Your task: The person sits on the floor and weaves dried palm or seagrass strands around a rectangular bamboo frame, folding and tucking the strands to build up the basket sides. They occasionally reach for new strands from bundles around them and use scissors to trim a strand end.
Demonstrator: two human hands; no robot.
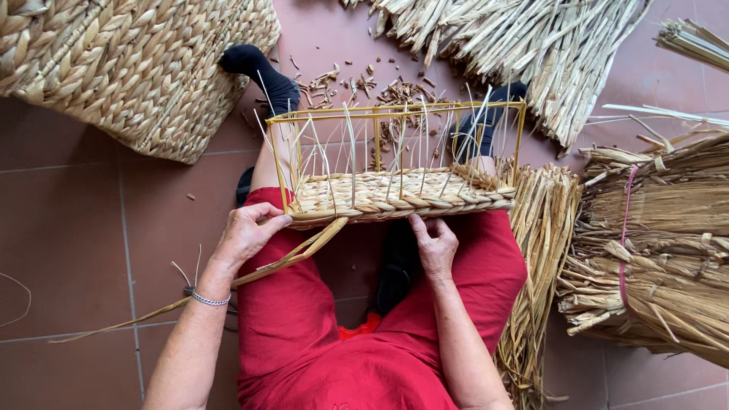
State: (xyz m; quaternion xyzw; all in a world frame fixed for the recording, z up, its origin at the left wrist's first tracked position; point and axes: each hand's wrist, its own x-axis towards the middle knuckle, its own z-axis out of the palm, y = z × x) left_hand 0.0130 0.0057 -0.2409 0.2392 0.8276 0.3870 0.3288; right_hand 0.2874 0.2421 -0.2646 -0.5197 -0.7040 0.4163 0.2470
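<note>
I see my left hand (247, 231) gripping the half-woven basket's (399, 193) corner over a loose strand (292, 254); my right hand (434, 244) presses its braided edge.

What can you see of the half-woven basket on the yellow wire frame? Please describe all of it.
The half-woven basket is a rectangular yellow wire frame with braided, straw-coloured strands woven only along its near side; thin pale stakes stand up from the weave. It rests across the red-clad lap. The left hand grips its left corner beside a loose braided strand; the right hand presses its near edge.
</note>
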